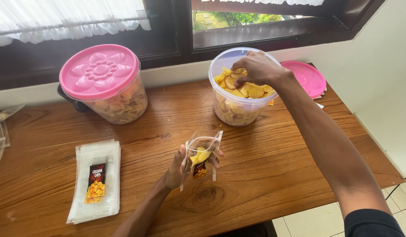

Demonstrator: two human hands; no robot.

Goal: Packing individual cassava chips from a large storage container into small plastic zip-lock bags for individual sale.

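Left hand (179, 164) holds the pouch, right hand (255, 68) is in the tub!
The pouch (202, 151) is clear, mouth open, a few yellow chips inside, dark label low down; fingers clenched round it above the table (273, 171); right fingers pinch chips (249, 90) in the open tub (238, 107); two tubs, one lidded (104, 83); one pouch stack (95, 182); one loose pink lid (306, 78).

We're in a home, w/ a wooden desk (273, 175) under a dark-framed window (264, 33), white lace curtain (67, 19), tiled floor (317, 219).
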